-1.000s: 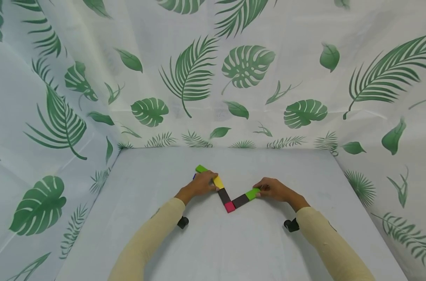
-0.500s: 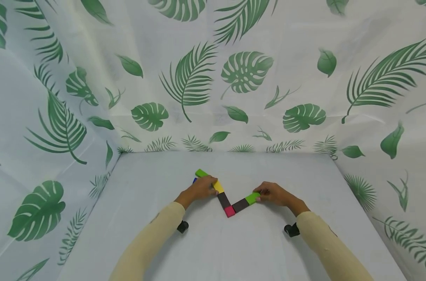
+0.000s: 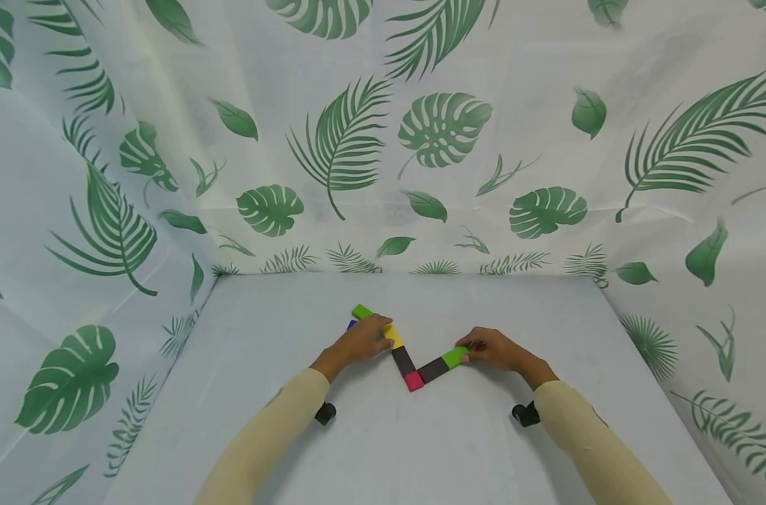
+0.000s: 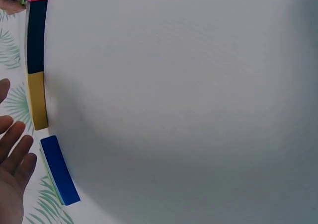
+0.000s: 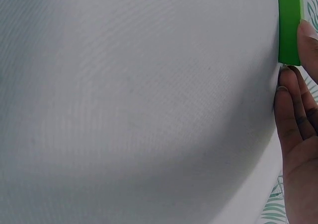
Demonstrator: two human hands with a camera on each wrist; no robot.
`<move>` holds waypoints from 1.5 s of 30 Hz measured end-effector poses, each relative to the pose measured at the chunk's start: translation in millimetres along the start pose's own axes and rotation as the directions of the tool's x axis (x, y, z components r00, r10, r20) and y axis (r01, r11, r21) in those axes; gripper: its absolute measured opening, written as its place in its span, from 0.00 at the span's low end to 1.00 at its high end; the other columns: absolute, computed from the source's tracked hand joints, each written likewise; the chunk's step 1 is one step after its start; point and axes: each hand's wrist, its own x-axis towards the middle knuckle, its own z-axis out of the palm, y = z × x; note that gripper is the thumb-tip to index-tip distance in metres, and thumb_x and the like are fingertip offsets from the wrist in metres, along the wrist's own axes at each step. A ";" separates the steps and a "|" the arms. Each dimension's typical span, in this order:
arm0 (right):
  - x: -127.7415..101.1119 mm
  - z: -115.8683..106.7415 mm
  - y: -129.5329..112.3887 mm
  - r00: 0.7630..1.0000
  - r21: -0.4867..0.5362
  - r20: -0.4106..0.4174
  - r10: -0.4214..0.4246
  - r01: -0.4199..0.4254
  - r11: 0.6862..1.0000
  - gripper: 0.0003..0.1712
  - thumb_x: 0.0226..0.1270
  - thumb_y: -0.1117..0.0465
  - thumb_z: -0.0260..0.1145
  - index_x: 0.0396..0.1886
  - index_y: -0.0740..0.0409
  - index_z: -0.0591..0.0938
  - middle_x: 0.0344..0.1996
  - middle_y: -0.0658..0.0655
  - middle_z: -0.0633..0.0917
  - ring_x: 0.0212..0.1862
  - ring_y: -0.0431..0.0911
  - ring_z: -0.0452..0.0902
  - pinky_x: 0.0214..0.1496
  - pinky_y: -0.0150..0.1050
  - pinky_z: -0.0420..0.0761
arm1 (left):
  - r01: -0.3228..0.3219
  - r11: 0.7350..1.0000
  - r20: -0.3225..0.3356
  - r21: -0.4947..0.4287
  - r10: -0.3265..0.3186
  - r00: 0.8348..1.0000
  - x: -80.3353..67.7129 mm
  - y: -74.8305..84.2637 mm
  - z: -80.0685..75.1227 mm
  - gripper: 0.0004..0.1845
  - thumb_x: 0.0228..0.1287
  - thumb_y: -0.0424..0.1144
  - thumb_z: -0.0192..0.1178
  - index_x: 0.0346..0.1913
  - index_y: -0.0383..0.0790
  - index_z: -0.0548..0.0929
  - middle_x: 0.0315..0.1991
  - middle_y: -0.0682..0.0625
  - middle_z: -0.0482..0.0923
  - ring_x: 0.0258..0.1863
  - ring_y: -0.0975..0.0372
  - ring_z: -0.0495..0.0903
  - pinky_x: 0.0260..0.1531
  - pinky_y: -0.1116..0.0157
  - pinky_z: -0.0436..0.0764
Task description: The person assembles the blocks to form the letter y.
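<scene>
None of the blocks carries any writing I can read. My right hand [image 3: 493, 349] pinches the green block [image 3: 454, 356] at the right end of the V-shaped row on the white table [image 3: 421, 449]. Farther back, my left hand [image 3: 361, 339] rests with relaxed fingers on the yellow block [image 3: 393, 335], near the blue block [image 4: 58, 168].

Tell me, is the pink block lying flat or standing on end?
Lying flat: the pink block rests on the table at the corner between two dark blocks.
</scene>
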 end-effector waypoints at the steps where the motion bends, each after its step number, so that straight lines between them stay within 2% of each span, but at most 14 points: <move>1: 0.2 0.1 -0.6 1.000 0.005 -0.004 0.002 -0.002 1.000 0.21 0.65 0.56 0.72 0.55 0.58 0.84 0.40 0.50 0.83 0.42 0.41 0.75 0.46 0.35 0.77 | -0.009 1.000 -0.022 -0.006 0.009 1.000 -1.6 -0.8 -0.5 0.28 0.71 0.45 0.62 0.68 0.35 0.74 0.65 0.44 0.76 0.65 0.54 0.75 0.66 0.57 0.72; 4: 1.1 1.6 -1.2 1.000 0.020 -0.004 -0.004 0.004 1.000 0.21 0.65 0.56 0.72 0.55 0.58 0.84 0.40 0.50 0.83 0.41 0.40 0.75 0.45 0.34 0.76 | -0.039 0.999 -0.107 0.003 0.039 0.994 -8.0 -5.1 -1.4 0.25 0.70 0.43 0.63 0.65 0.35 0.76 0.61 0.44 0.79 0.61 0.54 0.78 0.62 0.57 0.76; 7: 1.8 3.1 -0.7 1.000 0.029 0.002 -0.018 0.018 0.999 0.21 0.65 0.55 0.72 0.55 0.59 0.84 0.40 0.50 0.83 0.41 0.39 0.75 0.45 0.33 0.76 | -0.033 0.999 -0.177 0.013 0.035 0.984 -15.0 -10.7 -1.8 0.24 0.68 0.43 0.65 0.63 0.37 0.78 0.58 0.45 0.80 0.59 0.54 0.78 0.61 0.56 0.76; 12: -0.5 2.5 1.4 1.000 0.024 -0.007 -0.030 0.030 0.999 0.21 0.65 0.56 0.72 0.54 0.60 0.85 0.39 0.50 0.83 0.40 0.38 0.74 0.44 0.33 0.76 | -0.018 1.000 -0.230 0.015 0.021 0.973 -20.4 -20.5 -0.5 0.24 0.66 0.46 0.67 0.60 0.37 0.79 0.56 0.45 0.79 0.57 0.52 0.78 0.57 0.51 0.77; 17: -1.0 1.4 4.3 0.999 0.010 -0.004 -0.043 0.043 0.999 0.21 0.65 0.56 0.72 0.55 0.60 0.85 0.39 0.49 0.83 0.40 0.38 0.74 0.44 0.33 0.76 | 0.040 0.998 -0.211 0.040 -0.030 0.977 -23.4 -28.3 0.9 0.25 0.65 0.48 0.68 0.60 0.39 0.79 0.59 0.44 0.78 0.56 0.52 0.77 0.56 0.51 0.78; 21: -0.9 0.1 5.2 0.999 0.000 -0.011 -0.040 0.040 0.999 0.20 0.65 0.56 0.72 0.55 0.59 0.85 0.39 0.49 0.83 0.40 0.38 0.74 0.44 0.33 0.76 | 0.078 0.997 -0.187 0.013 -0.074 0.980 -26.2 -28.4 -2.9 0.26 0.64 0.47 0.69 0.60 0.38 0.78 0.59 0.43 0.77 0.59 0.52 0.77 0.60 0.51 0.77; 31: -0.8 -0.6 5.0 0.999 0.007 -0.001 -0.034 0.034 0.999 0.20 0.65 0.56 0.72 0.55 0.59 0.85 0.39 0.49 0.83 0.40 0.39 0.74 0.45 0.33 0.76 | 0.121 0.987 -0.147 0.103 -0.105 0.984 -24.3 -29.5 -7.3 0.27 0.63 0.46 0.70 0.62 0.38 0.79 0.59 0.42 0.77 0.57 0.50 0.76 0.58 0.51 0.77; 40: -1.7 1.8 5.5 0.999 0.009 0.003 -0.042 0.042 0.999 0.21 0.65 0.55 0.72 0.55 0.59 0.85 0.39 0.48 0.83 0.40 0.38 0.74 0.45 0.33 0.77 | 0.138 0.982 -0.161 0.128 -0.117 0.980 -23.5 -33.9 -1.7 0.26 0.61 0.44 0.72 0.61 0.40 0.79 0.56 0.42 0.75 0.56 0.49 0.74 0.57 0.50 0.76; 45: -2.3 0.2 2.2 0.999 -0.003 -0.004 -0.048 0.048 0.999 0.21 0.65 0.55 0.72 0.55 0.59 0.84 0.39 0.50 0.83 0.40 0.38 0.74 0.45 0.33 0.77 | 0.173 0.978 -0.152 0.114 -0.155 0.976 -21.5 -36.0 -1.6 0.28 0.62 0.43 0.71 0.63 0.38 0.78 0.57 0.41 0.75 0.58 0.49 0.74 0.59 0.51 0.76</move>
